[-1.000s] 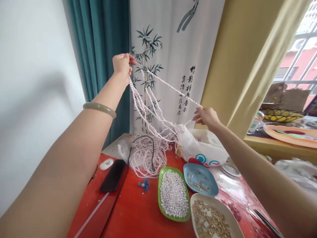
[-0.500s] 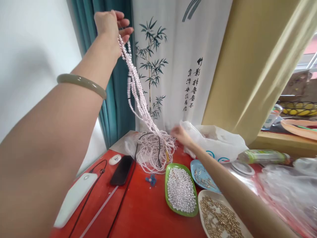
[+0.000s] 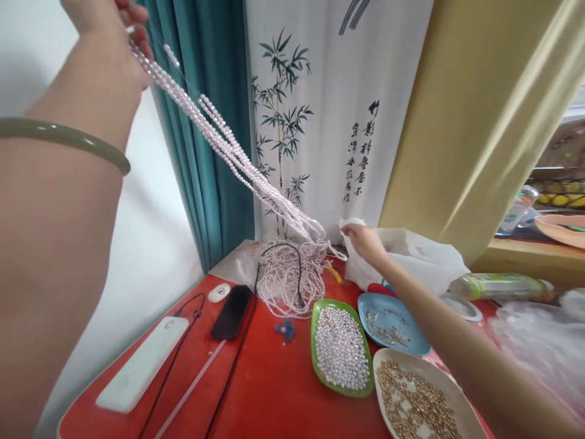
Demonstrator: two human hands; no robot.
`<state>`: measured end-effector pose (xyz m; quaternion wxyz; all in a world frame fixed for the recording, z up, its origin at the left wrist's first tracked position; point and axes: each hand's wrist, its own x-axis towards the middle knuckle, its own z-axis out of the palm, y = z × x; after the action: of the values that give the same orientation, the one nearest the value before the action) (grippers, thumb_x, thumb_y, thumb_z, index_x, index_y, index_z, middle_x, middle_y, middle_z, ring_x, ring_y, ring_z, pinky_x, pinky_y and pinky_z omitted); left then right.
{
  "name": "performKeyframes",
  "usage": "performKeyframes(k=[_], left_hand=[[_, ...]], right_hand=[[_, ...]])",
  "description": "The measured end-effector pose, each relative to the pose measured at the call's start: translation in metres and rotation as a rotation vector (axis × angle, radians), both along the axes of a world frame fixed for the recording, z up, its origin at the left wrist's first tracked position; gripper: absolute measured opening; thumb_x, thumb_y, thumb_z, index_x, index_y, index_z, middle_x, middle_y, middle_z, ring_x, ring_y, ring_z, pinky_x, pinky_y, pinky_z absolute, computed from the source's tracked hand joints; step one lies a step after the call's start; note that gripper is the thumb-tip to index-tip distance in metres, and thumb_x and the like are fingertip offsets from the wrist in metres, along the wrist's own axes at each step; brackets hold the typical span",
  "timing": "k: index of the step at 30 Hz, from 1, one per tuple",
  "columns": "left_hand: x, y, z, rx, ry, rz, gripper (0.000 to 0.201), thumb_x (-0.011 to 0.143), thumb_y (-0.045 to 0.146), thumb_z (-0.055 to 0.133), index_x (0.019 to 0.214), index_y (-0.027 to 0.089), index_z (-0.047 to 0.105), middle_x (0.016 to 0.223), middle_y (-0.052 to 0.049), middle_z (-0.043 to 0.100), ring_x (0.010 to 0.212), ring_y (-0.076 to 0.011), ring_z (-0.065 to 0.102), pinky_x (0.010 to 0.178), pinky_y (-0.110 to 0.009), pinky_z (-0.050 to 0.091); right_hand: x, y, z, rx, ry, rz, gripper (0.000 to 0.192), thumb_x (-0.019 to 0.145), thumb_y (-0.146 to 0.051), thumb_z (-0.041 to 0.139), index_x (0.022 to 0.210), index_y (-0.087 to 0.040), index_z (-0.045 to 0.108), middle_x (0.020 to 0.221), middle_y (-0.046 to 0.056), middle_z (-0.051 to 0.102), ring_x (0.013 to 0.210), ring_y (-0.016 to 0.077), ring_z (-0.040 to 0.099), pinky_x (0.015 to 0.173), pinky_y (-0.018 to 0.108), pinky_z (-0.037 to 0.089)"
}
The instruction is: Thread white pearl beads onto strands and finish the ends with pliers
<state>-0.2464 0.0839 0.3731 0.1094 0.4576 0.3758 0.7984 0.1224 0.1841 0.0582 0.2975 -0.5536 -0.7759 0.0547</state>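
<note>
My left hand (image 3: 107,24) is raised at the top left, gripping several strands of pale pink pearl beads (image 3: 228,146) that stretch down to a tangled heap of bead strands (image 3: 290,277) on the red table (image 3: 274,390). A green bangle sits on that wrist. My right hand (image 3: 363,241) reaches out low over the far side of the table, fingers pinched on the strand ends next to a white plastic bag (image 3: 420,259).
A green tray of loose pearls (image 3: 340,347), a blue dish (image 3: 393,314) and a beige dish of gold pieces (image 3: 418,399) lie in front. A black phone (image 3: 231,303), a white power bank (image 3: 141,364) and cables lie left. Curtains hang behind.
My left hand has risen higher and moved left, pulling the strands taut. My right hand dropped from mid-air to the heap beside the bag.
</note>
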Motion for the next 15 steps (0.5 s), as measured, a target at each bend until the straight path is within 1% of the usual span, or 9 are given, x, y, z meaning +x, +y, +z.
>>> performKeyframes(k=[2, 3, 5, 7, 10, 11, 13, 14, 15], left_hand=[[-0.007, 0.001, -0.006, 0.004, -0.118, -0.019, 0.03, 0.09, 0.015, 0.016, 0.106, 0.016, 0.042, 0.083, 0.007, 0.056, 0.08, -0.002, 0.052, 0.063, -0.012, 0.042], [-0.008, 0.002, -0.01, -0.009, -0.119, -0.029, 0.03, 0.09, 0.016, 0.017, 0.101, 0.016, 0.044, 0.081, 0.007, 0.056, 0.076, -0.0019, 0.052, 0.063, -0.012, 0.042], [-0.006, 0.004, -0.015, -0.027, -0.091, -0.066, 0.028, 0.09, 0.019, 0.019, 0.092, 0.016, 0.047, 0.079, 0.006, 0.057, 0.069, -0.002, 0.05, 0.064, -0.013, 0.044], [-0.003, 0.007, -0.017, -0.03, -0.073, -0.104, 0.027, 0.089, 0.022, 0.021, 0.083, 0.015, 0.047, 0.078, 0.005, 0.057, 0.066, -0.0022, 0.048, 0.066, -0.014, 0.044], [-0.006, 0.007, -0.013, -0.014, -0.052, -0.096, 0.024, 0.088, 0.019, 0.022, 0.078, 0.016, 0.044, 0.078, 0.005, 0.057, 0.063, -0.0032, 0.047, 0.067, -0.016, 0.045], [-0.008, 0.005, -0.011, -0.009, -0.043, -0.079, 0.024, 0.087, 0.018, 0.022, 0.078, 0.016, 0.044, 0.078, 0.005, 0.057, 0.064, -0.0036, 0.048, 0.068, -0.017, 0.046], [-0.016, -0.001, -0.007, 0.0, -0.032, -0.043, 0.023, 0.087, 0.017, 0.022, 0.079, 0.015, 0.044, 0.079, 0.005, 0.058, 0.066, -0.004, 0.049, 0.071, -0.018, 0.046], [-0.021, -0.003, -0.005, 0.005, -0.031, -0.031, 0.024, 0.088, 0.017, 0.022, 0.079, 0.015, 0.045, 0.078, 0.005, 0.059, 0.066, -0.0039, 0.05, 0.072, -0.018, 0.046], [-0.026, -0.005, -0.003, 0.008, -0.03, -0.027, 0.024, 0.088, 0.017, 0.023, 0.079, 0.014, 0.045, 0.076, 0.006, 0.059, 0.065, -0.0037, 0.05, 0.073, -0.019, 0.047]], right_hand=[[0.022, 0.003, 0.009, -0.047, 0.018, -0.022, 0.034, 0.08, -0.007, 0.027, 0.095, -0.011, 0.057, 0.093, 0.01, 0.063, 0.078, 0.0128, 0.063, 0.068, 0.022, 0.046], [0.028, 0.002, 0.01, -0.073, 0.02, -0.022, 0.034, 0.079, -0.007, 0.027, 0.095, -0.01, 0.057, 0.09, 0.009, 0.064, 0.072, 0.0112, 0.063, 0.063, 0.02, 0.046], [0.026, -0.004, 0.007, -0.116, -0.002, 0.008, 0.029, 0.078, -0.01, 0.034, 0.094, -0.01, 0.058, 0.086, 0.007, 0.065, 0.066, 0.0104, 0.063, 0.06, 0.019, 0.046], [0.007, -0.015, -0.005, -0.15, -0.048, 0.079, 0.022, 0.077, -0.015, 0.043, 0.089, -0.014, 0.061, 0.082, 0.005, 0.066, 0.07, 0.0118, 0.063, 0.064, 0.02, 0.045], [-0.04, -0.032, -0.033, -0.192, -0.123, 0.193, 0.016, 0.076, -0.024, 0.05, 0.083, -0.018, 0.063, 0.083, 0.002, 0.067, 0.079, 0.0138, 0.061, 0.07, 0.021, 0.043], [-0.055, -0.036, -0.043, -0.203, -0.145, 0.2, 0.019, 0.075, -0.029, 0.052, 0.087, -0.018, 0.062, 0.086, 0.003, 0.066, 0.081, 0.0158, 0.061, 0.071, 0.022, 0.043], [-0.08, -0.041, -0.058, -0.218, -0.179, 0.166, 0.038, 0.072, -0.038, 0.056, 0.104, -0.017, 0.055, 0.096, 0.009, 0.064, 0.084, 0.0213, 0.06, 0.07, 0.028, 0.043], [-0.088, -0.042, -0.064, -0.22, -0.191, 0.14, 0.047, 0.072, -0.041, 0.056, 0.112, -0.016, 0.05, 0.099, 0.011, 0.063, 0.085, 0.0235, 0.06, 0.07, 0.031, 0.043], [-0.092, -0.041, -0.067, -0.218, -0.203, 0.116, 0.052, 0.073, -0.042, 0.055, 0.118, -0.017, 0.044, 0.099, 0.012, 0.062, 0.086, 0.0248, 0.06, 0.07, 0.033, 0.043]])
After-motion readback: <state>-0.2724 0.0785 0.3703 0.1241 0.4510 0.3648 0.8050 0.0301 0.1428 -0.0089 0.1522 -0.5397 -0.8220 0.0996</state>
